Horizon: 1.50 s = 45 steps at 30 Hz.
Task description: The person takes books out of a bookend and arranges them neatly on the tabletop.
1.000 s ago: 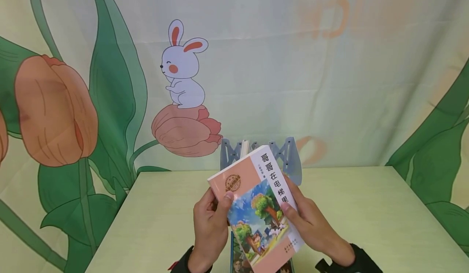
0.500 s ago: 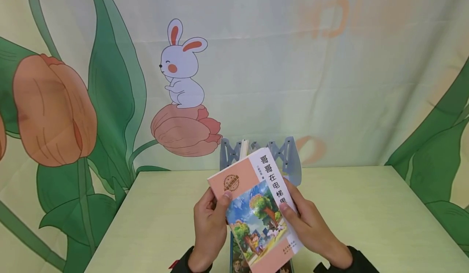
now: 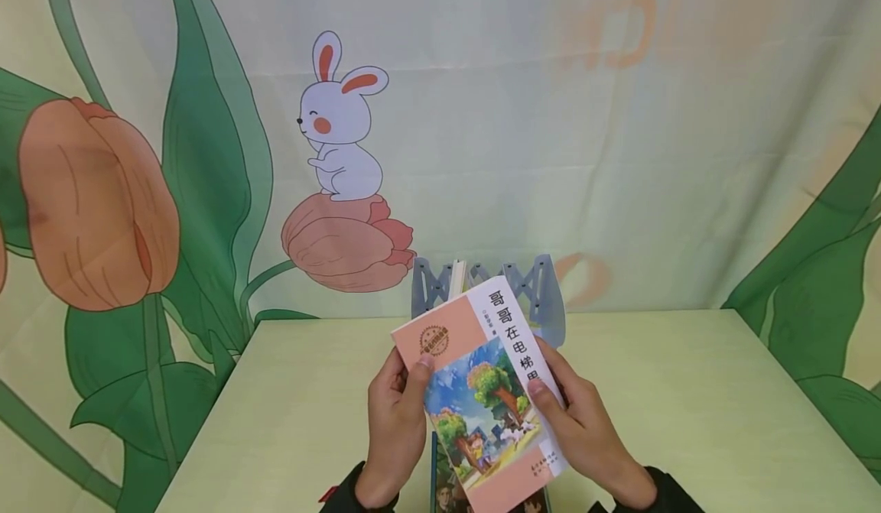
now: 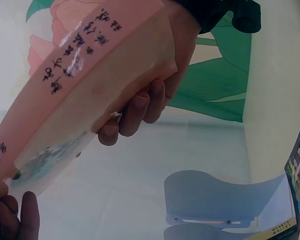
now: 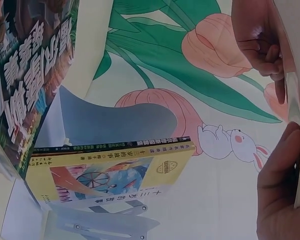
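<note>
A pink-and-white paperback book [image 3: 482,413] with a painted tree scene is held up in both hands, tilted, its front cover toward the head camera. My left hand [image 3: 401,421] grips its left edge, thumb on the cover. The right hand [image 3: 588,429] pinches the opposite edge the same way. Seen from the left wrist, the book's pink spine [image 4: 80,55] faces the camera, and curled fingers [image 4: 135,115] lie against its back. In the right wrist view the book [image 5: 295,65] shows only as a strip at the right border.
Behind the held book stands a blue-grey folding book rack [image 3: 551,299]. It holds a yellow-covered book [image 5: 110,175] and a dark-spined book [image 5: 165,142] beside it. Another dark illustrated book [image 3: 443,482] lies partly hidden on the pale table [image 3: 688,406], below the hands. A printed curtain [image 3: 482,115] hangs behind.
Both hands keep hold of the book, which stays almost in place. The right hand has shifted slightly left. The head view has drifted a little.
</note>
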Tool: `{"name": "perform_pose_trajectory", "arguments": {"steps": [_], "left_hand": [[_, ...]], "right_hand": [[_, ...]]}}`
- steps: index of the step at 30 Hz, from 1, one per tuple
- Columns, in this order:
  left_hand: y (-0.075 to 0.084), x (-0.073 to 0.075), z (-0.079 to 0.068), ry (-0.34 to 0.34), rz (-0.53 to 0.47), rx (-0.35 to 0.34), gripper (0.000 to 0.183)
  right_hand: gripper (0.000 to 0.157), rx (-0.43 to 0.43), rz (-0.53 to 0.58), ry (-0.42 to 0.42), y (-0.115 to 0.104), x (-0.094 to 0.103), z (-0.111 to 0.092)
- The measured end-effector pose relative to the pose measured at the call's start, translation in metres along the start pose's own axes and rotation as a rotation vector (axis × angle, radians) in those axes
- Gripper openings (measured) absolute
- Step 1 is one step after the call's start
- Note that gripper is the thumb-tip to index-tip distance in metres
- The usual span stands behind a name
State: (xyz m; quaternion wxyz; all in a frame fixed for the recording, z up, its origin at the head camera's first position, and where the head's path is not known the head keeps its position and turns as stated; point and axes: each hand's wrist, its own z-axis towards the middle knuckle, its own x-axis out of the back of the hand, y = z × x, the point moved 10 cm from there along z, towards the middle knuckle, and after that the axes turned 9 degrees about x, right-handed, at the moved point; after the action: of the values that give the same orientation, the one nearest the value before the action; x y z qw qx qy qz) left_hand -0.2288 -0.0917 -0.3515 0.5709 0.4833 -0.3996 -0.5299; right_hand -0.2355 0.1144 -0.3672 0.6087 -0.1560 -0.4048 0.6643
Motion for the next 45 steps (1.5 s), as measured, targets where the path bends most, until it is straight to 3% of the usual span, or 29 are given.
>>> {"name": "perform_pose_trajectory", "arguments": {"steps": [9,22,27,36,45], "left_hand": [[0.001,-0.001,0.001,-0.014,0.016,-0.019,0.034],[-0.004,-0.004,-0.003,-0.042,0.083,-0.039,0.04],[-0.017,-0.004,-0.007,-0.053,0.142,0.024,0.048],[-0.046,-0.006,-0.016,-0.079,0.193,0.181,0.055],[-0.053,0.0,-0.019,-0.044,0.201,0.2,0.06]], "right_hand": [[0.053,-0.021,0.006,0.063,-0.001,0.003,-0.004],[0.048,0.035,-0.037,0.175,-0.007,0.012,-0.005],[0.048,0.042,-0.05,0.2,-0.007,0.014,-0.006],[0.047,-0.049,-0.033,0.222,0.002,0.014,-0.011],[0.047,-0.081,0.01,0.17,0.008,0.008,-0.016]]}}
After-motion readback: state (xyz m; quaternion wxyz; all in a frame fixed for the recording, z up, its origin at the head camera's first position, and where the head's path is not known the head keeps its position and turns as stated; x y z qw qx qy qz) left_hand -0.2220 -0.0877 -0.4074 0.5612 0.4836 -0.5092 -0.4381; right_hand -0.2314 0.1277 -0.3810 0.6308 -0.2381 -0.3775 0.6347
